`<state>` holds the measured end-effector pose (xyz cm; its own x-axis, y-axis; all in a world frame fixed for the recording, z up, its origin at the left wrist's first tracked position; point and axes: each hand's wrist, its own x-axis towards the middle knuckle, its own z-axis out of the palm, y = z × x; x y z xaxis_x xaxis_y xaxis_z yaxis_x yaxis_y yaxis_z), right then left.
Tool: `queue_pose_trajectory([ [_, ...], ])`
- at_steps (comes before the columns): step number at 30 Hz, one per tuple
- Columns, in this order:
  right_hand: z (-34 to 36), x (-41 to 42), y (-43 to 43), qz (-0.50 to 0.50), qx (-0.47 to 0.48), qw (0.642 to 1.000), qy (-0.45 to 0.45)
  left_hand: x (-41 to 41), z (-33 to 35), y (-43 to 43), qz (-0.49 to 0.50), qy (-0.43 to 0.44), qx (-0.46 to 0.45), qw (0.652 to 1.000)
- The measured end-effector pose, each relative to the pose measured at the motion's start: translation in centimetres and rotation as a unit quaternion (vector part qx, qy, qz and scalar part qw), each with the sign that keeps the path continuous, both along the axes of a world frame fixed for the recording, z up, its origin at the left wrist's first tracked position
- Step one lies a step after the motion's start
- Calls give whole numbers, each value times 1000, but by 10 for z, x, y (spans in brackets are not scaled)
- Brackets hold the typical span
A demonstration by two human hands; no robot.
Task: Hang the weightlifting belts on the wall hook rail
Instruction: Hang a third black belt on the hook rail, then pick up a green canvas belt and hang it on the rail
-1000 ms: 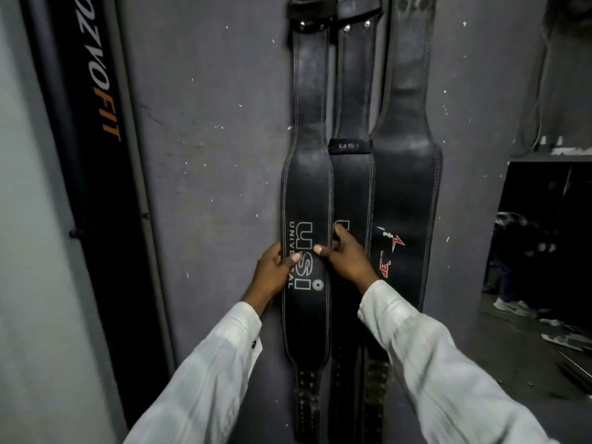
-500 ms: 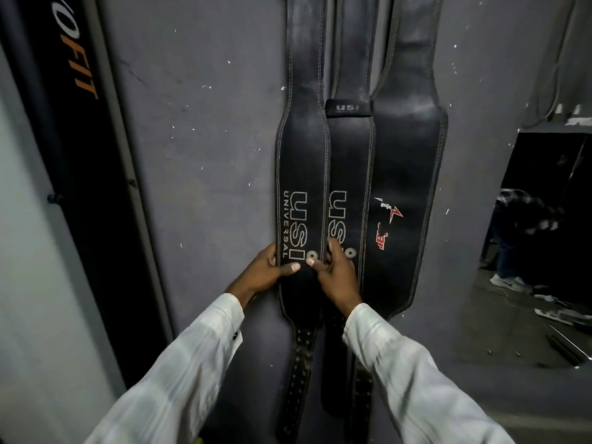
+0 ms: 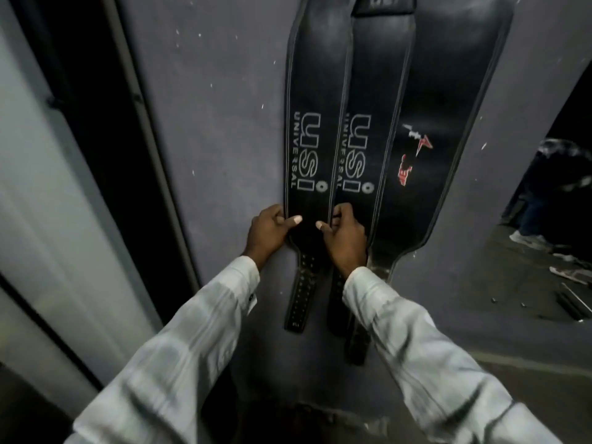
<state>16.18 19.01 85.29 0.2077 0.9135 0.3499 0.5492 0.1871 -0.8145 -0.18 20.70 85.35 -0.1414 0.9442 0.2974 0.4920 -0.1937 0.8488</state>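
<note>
Three black leather weightlifting belts hang side by side against a grey wall. The left belt (image 3: 315, 91) and the middle belt (image 3: 373, 91) carry white USI lettering; the right belt (image 3: 448, 91) has a red logo. My left hand (image 3: 270, 230) grips the left edge of the left belt near its lower taper, thumb on its face. My right hand (image 3: 344, 235) pinches that same belt's right edge, where it meets the middle belt. The hook rail is above the frame, out of view.
A dark vertical post (image 3: 105, 123) with a metal strip runs down the wall to the left. At right, a mirror or opening (image 3: 557, 200) shows a person and shoes on the floor. The belts' perforated tails (image 3: 299, 296) hang below my hands.
Both hands have slid down the left belt, from the logo to its lower taper. The view has tilted down, so the belts' upper ends are out of frame.
</note>
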Motion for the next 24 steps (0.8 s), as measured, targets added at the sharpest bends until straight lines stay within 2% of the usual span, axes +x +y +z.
queue_pose_trajectory([
  [3,-24,1,-20,-3,-64,998,-1,-10,-33,-27,20,7,-50,999],
  [8,-71,-11,-80,25,-203,979,-19,-19,-91,-110,-17,-118,-146,982],
  [12,-117,-35,-150,85,-294,951,48,-31,-152,-183,-13,-169,-226,959],
  [16,-227,-48,-219,112,-414,902,55,-41,-235,-280,8,-266,-356,896],
  [20,-273,-60,-305,116,-481,867,58,-56,-313,-372,52,-299,-447,842],
  [22,-307,-62,-334,141,-535,829,77,-68,-352,-413,73,-323,-478,814],
  [24,-352,-59,-358,149,-581,796,87,-76,-385,-445,99,-318,-486,808],
])
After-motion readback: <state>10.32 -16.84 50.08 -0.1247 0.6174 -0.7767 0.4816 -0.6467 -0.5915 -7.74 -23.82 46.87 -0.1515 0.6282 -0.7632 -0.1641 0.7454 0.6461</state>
